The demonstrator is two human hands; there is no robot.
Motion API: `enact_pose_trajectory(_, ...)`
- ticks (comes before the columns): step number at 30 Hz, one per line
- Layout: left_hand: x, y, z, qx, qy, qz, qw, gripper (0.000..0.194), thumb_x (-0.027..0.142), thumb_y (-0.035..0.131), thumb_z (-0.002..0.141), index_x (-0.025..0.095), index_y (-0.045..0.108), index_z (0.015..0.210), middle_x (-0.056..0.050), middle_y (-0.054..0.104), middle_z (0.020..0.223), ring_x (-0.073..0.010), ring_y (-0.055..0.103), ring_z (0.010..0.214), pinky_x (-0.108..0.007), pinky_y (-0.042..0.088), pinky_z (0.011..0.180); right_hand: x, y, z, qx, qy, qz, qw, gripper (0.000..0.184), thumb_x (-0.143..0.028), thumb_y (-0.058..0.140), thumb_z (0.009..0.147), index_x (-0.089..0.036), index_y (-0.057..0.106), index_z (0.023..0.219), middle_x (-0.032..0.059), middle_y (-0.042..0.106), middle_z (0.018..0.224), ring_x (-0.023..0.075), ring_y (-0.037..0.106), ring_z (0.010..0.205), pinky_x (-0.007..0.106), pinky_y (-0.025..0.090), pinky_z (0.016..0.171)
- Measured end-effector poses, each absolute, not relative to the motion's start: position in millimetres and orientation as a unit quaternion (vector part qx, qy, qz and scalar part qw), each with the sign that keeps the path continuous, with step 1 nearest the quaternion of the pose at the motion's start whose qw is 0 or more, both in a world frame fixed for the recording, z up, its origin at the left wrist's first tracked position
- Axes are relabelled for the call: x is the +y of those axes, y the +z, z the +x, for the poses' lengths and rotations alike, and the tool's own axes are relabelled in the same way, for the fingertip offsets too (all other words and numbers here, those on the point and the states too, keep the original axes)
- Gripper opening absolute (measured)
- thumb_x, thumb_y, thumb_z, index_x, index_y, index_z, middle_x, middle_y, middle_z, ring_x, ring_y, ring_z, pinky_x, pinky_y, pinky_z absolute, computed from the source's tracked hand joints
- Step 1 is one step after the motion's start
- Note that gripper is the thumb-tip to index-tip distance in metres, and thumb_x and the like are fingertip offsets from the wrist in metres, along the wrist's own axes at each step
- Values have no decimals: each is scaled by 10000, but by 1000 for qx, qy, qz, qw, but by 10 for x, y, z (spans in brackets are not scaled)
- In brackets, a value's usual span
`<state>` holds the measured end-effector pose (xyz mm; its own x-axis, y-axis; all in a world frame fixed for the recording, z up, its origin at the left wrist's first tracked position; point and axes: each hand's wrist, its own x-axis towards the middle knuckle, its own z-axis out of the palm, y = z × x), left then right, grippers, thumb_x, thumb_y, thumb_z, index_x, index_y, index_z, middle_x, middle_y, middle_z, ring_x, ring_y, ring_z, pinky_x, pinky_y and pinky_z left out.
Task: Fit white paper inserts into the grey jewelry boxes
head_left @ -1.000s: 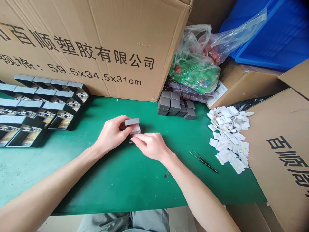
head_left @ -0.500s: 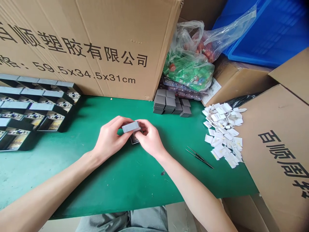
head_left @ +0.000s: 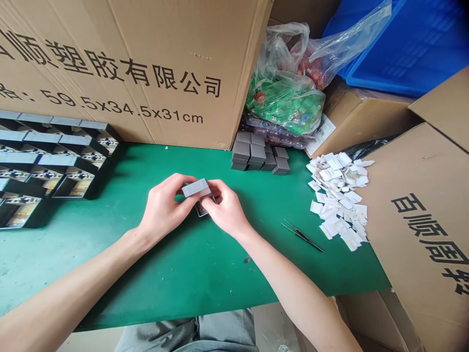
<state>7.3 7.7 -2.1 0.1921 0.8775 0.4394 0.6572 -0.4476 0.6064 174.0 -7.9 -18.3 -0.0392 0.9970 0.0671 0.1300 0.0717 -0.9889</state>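
Over the green table I hold a small grey box (head_left: 195,187) with its lid raised. My left hand (head_left: 164,203) is closed on the box's left side, fingers behind and thumb in front. My right hand (head_left: 227,208) grips the box from the right, with its thumb at the open dark lower part. Both hands hide much of the box, and its inside is mostly covered. To the left stand rows of similar open boxes (head_left: 75,164) with patterned insides. Beyond my hands sits a stack of closed grey boxes (head_left: 252,151).
Tweezers (head_left: 302,235) lie on the green table (head_left: 176,278), right of my right arm. A pile of white pieces (head_left: 340,195) is farther right. Cardboard boxes (head_left: 146,44) border the back and right. Plastic bags (head_left: 286,98) and a blue crate (head_left: 403,54) stand behind.
My right hand has shifted up from the box's front to its right side. The box has turned and tilted slightly in my hands. The whole view has also shifted a little.
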Motion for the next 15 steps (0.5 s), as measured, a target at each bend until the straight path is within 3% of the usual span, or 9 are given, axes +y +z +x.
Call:
enact_pose_trajectory(6, 60, 12, 77, 488, 379, 773, 145, 215, 319, 593, 899, 228, 762, 995, -40, 785, 991, -199, 718, 866, -288, 537, 748, -65, -202, 1751, -556, 471, -503, 465, 91, -230, 629, 803, -242, 656, 889, -38, 728, 842, 169, 681, 780, 271, 574, 716)
enact_pose_trajectory(15, 77, -2, 62, 515, 370, 760, 141, 220, 384, 647, 904, 235, 791, 978, -13, 776, 895, -172, 673, 715, -263, 502, 642, -53, -141, 1768, -529, 515, -492, 461, 281, -154, 561, 766, -243, 675, 1007, -20, 759, 962, 180, 711, 863, 277, 596, 754)
